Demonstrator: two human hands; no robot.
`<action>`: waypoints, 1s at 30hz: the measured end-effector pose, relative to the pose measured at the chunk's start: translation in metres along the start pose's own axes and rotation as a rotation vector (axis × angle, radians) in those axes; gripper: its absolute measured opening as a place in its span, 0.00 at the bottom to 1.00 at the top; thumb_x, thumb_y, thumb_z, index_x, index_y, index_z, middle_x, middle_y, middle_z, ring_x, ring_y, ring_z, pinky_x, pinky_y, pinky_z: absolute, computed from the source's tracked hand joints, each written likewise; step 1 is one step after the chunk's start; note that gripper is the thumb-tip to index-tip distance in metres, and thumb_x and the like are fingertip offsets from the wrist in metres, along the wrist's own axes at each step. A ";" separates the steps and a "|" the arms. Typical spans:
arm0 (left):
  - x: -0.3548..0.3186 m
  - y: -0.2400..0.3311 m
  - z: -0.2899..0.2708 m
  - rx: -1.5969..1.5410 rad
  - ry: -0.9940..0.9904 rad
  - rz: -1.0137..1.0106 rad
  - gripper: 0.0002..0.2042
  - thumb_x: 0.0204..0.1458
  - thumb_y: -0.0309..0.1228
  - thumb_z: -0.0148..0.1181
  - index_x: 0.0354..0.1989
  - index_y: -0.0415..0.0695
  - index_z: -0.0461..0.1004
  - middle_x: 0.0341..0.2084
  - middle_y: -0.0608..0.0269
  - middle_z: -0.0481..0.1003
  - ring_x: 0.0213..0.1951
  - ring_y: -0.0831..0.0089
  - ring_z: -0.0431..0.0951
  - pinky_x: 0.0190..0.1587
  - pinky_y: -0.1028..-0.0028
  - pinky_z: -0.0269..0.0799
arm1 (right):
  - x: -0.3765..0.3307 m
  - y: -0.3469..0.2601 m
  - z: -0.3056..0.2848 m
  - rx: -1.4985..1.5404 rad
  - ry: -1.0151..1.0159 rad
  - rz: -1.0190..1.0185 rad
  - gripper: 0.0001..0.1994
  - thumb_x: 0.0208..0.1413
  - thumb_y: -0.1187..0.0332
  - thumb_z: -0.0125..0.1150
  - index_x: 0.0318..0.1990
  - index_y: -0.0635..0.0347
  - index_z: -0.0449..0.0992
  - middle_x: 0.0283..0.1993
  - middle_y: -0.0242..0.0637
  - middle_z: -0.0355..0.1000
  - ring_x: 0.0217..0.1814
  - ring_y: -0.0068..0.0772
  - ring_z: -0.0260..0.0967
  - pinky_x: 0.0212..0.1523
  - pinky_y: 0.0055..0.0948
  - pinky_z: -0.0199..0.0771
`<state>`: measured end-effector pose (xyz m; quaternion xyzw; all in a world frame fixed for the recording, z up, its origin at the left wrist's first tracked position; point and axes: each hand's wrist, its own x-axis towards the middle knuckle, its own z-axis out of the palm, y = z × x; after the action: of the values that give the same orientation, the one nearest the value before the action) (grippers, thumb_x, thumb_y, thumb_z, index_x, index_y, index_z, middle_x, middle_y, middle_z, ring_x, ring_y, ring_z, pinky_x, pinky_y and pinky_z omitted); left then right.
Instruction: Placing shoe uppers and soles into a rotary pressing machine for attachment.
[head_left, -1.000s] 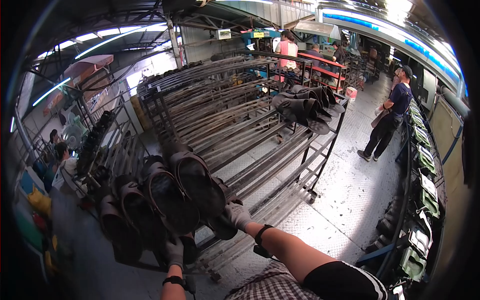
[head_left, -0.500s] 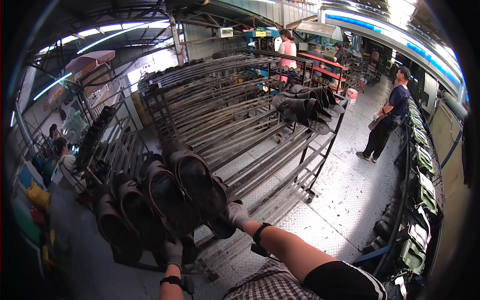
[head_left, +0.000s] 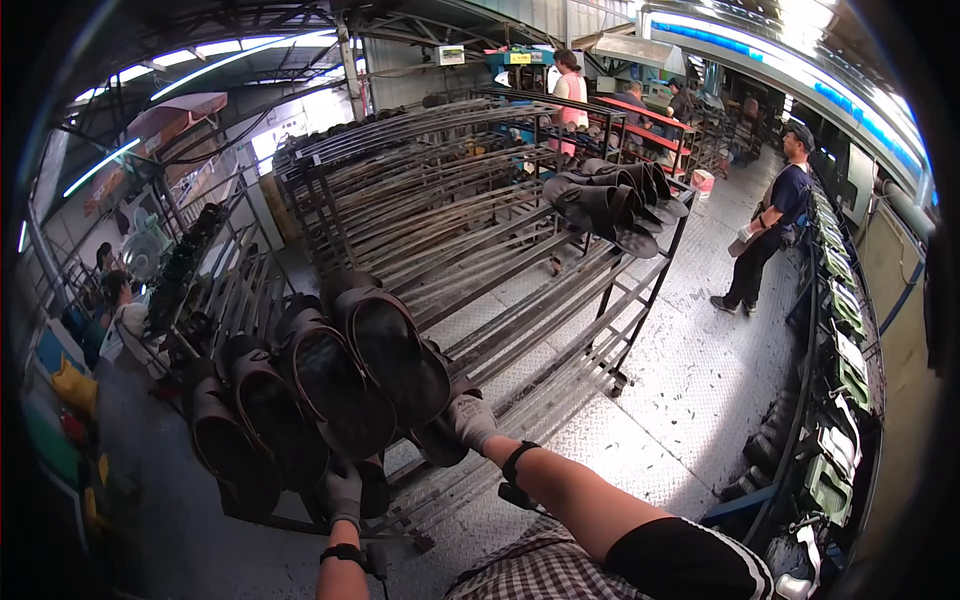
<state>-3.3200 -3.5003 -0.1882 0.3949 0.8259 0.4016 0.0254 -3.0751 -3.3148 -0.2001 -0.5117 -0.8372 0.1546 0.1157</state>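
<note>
- Head view: the person stands at the near end of a long metal rack [head_left: 520, 290] and works on a row of dark boots [head_left: 330, 385] hung sole-out on its rails.
- The right hand [head_left: 468, 420], gloved, is closed on the lower edge of the nearest boot [head_left: 395, 350], probably to steady it on its rail.
- The left hand [head_left: 343, 492], gloved too, presses up against the underside of the next boots; whether its fingers are clamped or only resting there cannot be told.
- The boots sit at the rack's near-left corner, overlapping one another, soles tilted up toward the camera, likely so that each hangs by its shaft.
- A second bunch of boots [head_left: 610, 205] hangs at the rack's far right end, well apart from the hands.
- A worker [head_left: 765, 235] in dark clothes stands on the floor [head_left: 690, 380] to the right, and another person [head_left: 570, 90] stands beyond the rack.
- Against the frame half a second earlier, both hands keep the same grip and the boots have not shifted; only the view has drifted slightly.
</note>
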 end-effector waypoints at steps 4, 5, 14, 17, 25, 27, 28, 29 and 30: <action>-0.001 0.003 0.004 -0.029 0.016 0.035 0.21 0.59 0.45 0.54 0.47 0.37 0.78 0.39 0.37 0.79 0.46 0.42 0.79 0.44 0.55 0.74 | 0.002 0.009 0.012 0.035 0.091 -0.029 0.11 0.56 0.67 0.58 0.40 0.59 0.83 0.45 0.51 0.80 0.50 0.48 0.79 0.48 0.43 0.79; -0.001 0.005 0.004 -0.033 0.013 0.036 0.21 0.59 0.45 0.54 0.47 0.37 0.78 0.39 0.37 0.79 0.46 0.42 0.79 0.44 0.56 0.74 | 0.002 0.012 0.015 0.049 0.136 -0.048 0.10 0.55 0.67 0.58 0.40 0.59 0.84 0.45 0.51 0.80 0.50 0.48 0.79 0.48 0.43 0.79; 0.001 -0.003 0.006 0.006 -0.013 -0.005 0.22 0.59 0.45 0.54 0.46 0.35 0.78 0.38 0.37 0.79 0.46 0.42 0.79 0.43 0.57 0.74 | 0.000 0.005 0.007 0.002 0.062 -0.013 0.11 0.57 0.66 0.58 0.41 0.59 0.83 0.45 0.51 0.80 0.49 0.48 0.79 0.48 0.43 0.80; 0.001 -0.009 0.009 -0.051 0.003 0.011 0.21 0.60 0.43 0.53 0.46 0.35 0.78 0.40 0.36 0.79 0.47 0.42 0.79 0.45 0.57 0.74 | -0.005 0.000 0.002 0.041 0.117 -0.052 0.12 0.57 0.65 0.57 0.40 0.59 0.84 0.45 0.50 0.80 0.49 0.48 0.79 0.48 0.42 0.80; -0.002 -0.010 0.010 -0.030 0.010 0.049 0.20 0.60 0.41 0.54 0.46 0.34 0.78 0.42 0.35 0.79 0.49 0.42 0.78 0.47 0.57 0.74 | -0.011 -0.003 -0.010 -0.005 0.017 0.019 0.12 0.58 0.64 0.56 0.40 0.58 0.84 0.44 0.51 0.80 0.48 0.49 0.79 0.48 0.43 0.79; -0.002 -0.010 0.010 -0.032 0.002 0.041 0.20 0.60 0.42 0.54 0.46 0.34 0.78 0.42 0.35 0.79 0.49 0.42 0.78 0.47 0.57 0.74 | -0.012 -0.005 -0.012 -0.010 0.003 0.027 0.12 0.57 0.64 0.56 0.40 0.59 0.84 0.44 0.51 0.80 0.48 0.49 0.79 0.47 0.43 0.79; -0.002 -0.008 0.010 -0.028 -0.002 0.034 0.20 0.60 0.42 0.54 0.46 0.35 0.78 0.42 0.35 0.79 0.49 0.42 0.78 0.47 0.56 0.74 | -0.013 -0.004 -0.012 0.002 0.010 0.023 0.12 0.57 0.63 0.56 0.40 0.59 0.84 0.44 0.51 0.80 0.48 0.49 0.79 0.47 0.43 0.79; -0.002 -0.008 0.009 -0.023 -0.005 0.027 0.20 0.60 0.42 0.54 0.46 0.35 0.78 0.42 0.36 0.79 0.49 0.42 0.78 0.47 0.56 0.74 | -0.013 -0.004 -0.013 0.014 0.018 0.019 0.12 0.57 0.63 0.57 0.40 0.59 0.84 0.44 0.52 0.80 0.48 0.50 0.79 0.47 0.43 0.79; -0.002 -0.012 0.010 -0.022 -0.004 0.026 0.20 0.60 0.42 0.54 0.46 0.35 0.78 0.42 0.36 0.79 0.49 0.42 0.78 0.47 0.56 0.74 | -0.013 -0.005 -0.013 0.015 0.017 0.018 0.12 0.57 0.63 0.57 0.40 0.59 0.84 0.44 0.52 0.80 0.48 0.50 0.79 0.47 0.43 0.79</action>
<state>-3.3227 -3.4990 -0.2038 0.4060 0.8163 0.4100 0.0262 -3.0689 -3.3266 -0.1862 -0.5195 -0.8305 0.1574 0.1251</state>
